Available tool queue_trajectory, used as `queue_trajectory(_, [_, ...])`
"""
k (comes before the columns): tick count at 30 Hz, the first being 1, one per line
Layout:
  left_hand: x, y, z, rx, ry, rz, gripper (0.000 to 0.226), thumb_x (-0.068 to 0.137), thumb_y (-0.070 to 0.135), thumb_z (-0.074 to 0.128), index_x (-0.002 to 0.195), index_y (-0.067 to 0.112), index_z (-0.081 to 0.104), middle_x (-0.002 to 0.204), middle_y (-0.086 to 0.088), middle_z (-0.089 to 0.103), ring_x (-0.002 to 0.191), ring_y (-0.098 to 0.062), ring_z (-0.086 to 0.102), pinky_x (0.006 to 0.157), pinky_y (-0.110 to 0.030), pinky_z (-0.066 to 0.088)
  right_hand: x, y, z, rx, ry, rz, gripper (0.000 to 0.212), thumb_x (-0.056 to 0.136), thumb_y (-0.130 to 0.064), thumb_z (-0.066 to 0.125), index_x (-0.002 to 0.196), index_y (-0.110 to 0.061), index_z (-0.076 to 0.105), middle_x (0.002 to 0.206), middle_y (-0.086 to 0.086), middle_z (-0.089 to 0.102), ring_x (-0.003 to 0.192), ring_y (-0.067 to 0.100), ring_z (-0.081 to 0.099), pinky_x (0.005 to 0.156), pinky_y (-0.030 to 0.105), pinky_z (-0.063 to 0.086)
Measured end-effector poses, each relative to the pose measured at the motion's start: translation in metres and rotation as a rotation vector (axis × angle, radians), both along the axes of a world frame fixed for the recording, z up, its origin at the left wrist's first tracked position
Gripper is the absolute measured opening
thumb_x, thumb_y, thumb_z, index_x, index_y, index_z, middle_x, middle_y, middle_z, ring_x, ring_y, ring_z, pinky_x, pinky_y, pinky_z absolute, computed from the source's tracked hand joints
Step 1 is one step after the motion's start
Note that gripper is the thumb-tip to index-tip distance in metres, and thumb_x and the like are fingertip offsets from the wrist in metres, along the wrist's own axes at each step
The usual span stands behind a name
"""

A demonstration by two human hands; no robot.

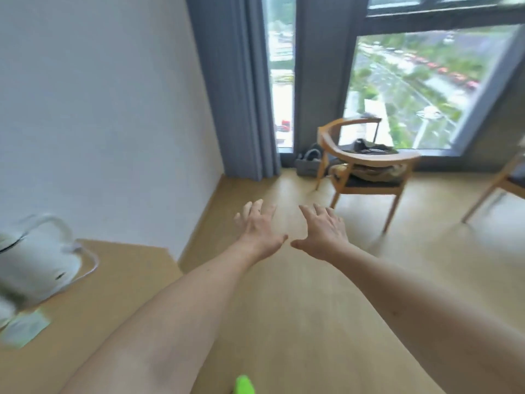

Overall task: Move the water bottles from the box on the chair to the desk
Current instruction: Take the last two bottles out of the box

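My left hand (260,228) and my right hand (324,231) are stretched out in front of me over the floor, palms down, fingers spread, holding nothing. The thumbs nearly touch. The wooden desk (113,280) shows at the lower left, its corner near my left forearm. A wooden chair (366,166) stands by the window ahead, with dark and tan things piled on its seat. I can make out no box or water bottle in this blurred view. A second chair (502,183) is cut off at the right edge.
A white kettle (34,265) stands on the desk at the left, with a green-edged paper (25,328) beside it. A grey basket (308,163) sits on the floor by the blue curtain (235,89). A green object (244,383) pokes in at the bottom edge.
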State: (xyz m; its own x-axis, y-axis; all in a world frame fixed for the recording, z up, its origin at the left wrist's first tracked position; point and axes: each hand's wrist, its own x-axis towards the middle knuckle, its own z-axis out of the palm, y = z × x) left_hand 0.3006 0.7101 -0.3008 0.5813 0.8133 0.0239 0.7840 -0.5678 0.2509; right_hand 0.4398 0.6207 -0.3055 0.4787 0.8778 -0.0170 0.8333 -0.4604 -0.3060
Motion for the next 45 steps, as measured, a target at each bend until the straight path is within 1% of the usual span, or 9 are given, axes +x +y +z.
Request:
queue_trajectory(3, [0.077,-0.002,-0.006,0.040,0.008,-0.152,0.084,0.081,0.064,0.063,0.152,0.033,0.031,0.161,-0.006,0.027,0.149,-0.028,0.018,0.119,-0.047,0.020,0.059,-0.027,-0.007,-0.029,0.021,-0.167,0.096,0.076,-0.059,0.074,0.153,-0.034,0.023,0.162,0.008,0.024,0.147,0.031,0.021,0.117,0.050,0.023])
queue_trajectory(6, [0.150,-0.005,-0.016,0.011,-0.032,-0.282,0.082,0.080,0.062,0.064,0.150,0.034,0.033,0.158,-0.005,0.032,0.146,-0.030,0.023,0.117,-0.050,0.024,0.118,-0.049,-0.016,-0.046,0.023,-0.306,0.093,0.076,-0.060,0.072,0.151,-0.034,0.025,0.159,0.006,0.028,0.144,0.030,0.026,0.114,0.048,0.028])
queue_trajectory(10, [0.243,-0.003,-0.032,-0.023,-0.033,-0.439,0.082,0.079,0.061,0.067,0.149,0.037,0.032,0.160,-0.004,0.030,0.149,-0.029,0.019,0.119,-0.055,0.022,0.192,-0.060,-0.025,-0.076,0.025,-0.462,0.094,0.076,-0.062,0.070,0.152,-0.035,0.023,0.161,0.007,0.024,0.145,0.031,0.024,0.113,0.048,0.026])
queue_trajectory(16, [0.390,0.022,-0.040,-0.070,-0.027,-0.613,0.084,0.078,0.064,0.064,0.150,0.037,0.031,0.162,-0.005,0.026,0.150,-0.031,0.016,0.117,-0.056,0.019,0.311,-0.060,-0.025,-0.101,0.024,-0.659,0.096,0.071,-0.073,0.066,0.151,-0.038,0.025,0.161,0.004,0.027,0.145,0.028,0.025,0.112,0.047,0.027])
queue_trajectory(20, [0.487,0.037,-0.032,-0.028,-0.012,-0.703,0.085,0.080,0.067,0.061,0.152,0.037,0.028,0.162,-0.005,0.025,0.150,-0.032,0.015,0.118,-0.058,0.018,0.383,-0.064,-0.017,-0.087,0.020,-0.801,0.096,0.071,-0.074,0.066,0.151,-0.039,0.026,0.161,0.003,0.028,0.145,0.027,0.026,0.113,0.047,0.026])
queue_trajectory(26, [0.606,0.010,-0.041,-0.045,0.002,-0.855,0.083,0.079,0.068,0.060,0.151,0.038,0.030,0.161,-0.004,0.028,0.149,-0.030,0.020,0.117,-0.056,0.022,0.462,-0.095,-0.022,-0.075,0.067,-0.994,0.093,0.074,-0.071,0.066,0.151,-0.036,0.029,0.160,0.003,0.029,0.145,0.027,0.026,0.114,0.045,0.026])
queue_trajectory(30, [0.676,-0.026,-0.059,-0.061,0.026,-0.956,0.083,0.079,0.067,0.060,0.151,0.038,0.029,0.162,-0.004,0.027,0.150,-0.031,0.019,0.118,-0.057,0.021,0.522,-0.122,-0.034,-0.078,0.106,-1.069,0.090,0.077,-0.067,0.066,0.152,-0.035,0.029,0.160,0.002,0.028,0.146,0.026,0.024,0.115,0.043,0.024])
queue_trajectory(36, [0.808,-0.059,-0.080,-0.045,0.022,-1.005,0.081,0.079,0.067,0.057,0.151,0.039,0.031,0.161,-0.005,0.029,0.149,-0.033,0.018,0.117,-0.059,0.020,0.642,-0.159,-0.052,-0.043,0.103,-1.121,0.084,0.080,-0.063,0.067,0.150,-0.033,0.033,0.157,0.002,0.034,0.143,0.027,0.029,0.113,0.045,0.029])
queue_trajectory(45, [1.023,-0.109,-0.052,0.008,-0.014,-0.976,0.082,0.071,0.072,0.052,0.145,0.040,0.038,0.156,-0.003,0.036,0.146,-0.032,0.024,0.111,-0.058,0.028,0.844,-0.219,-0.024,-0.034,0.131,-1.111,0.084,0.082,-0.059,0.067,0.152,-0.031,0.030,0.157,0.003,0.032,0.144,0.028,0.027,0.114,0.046,0.028])
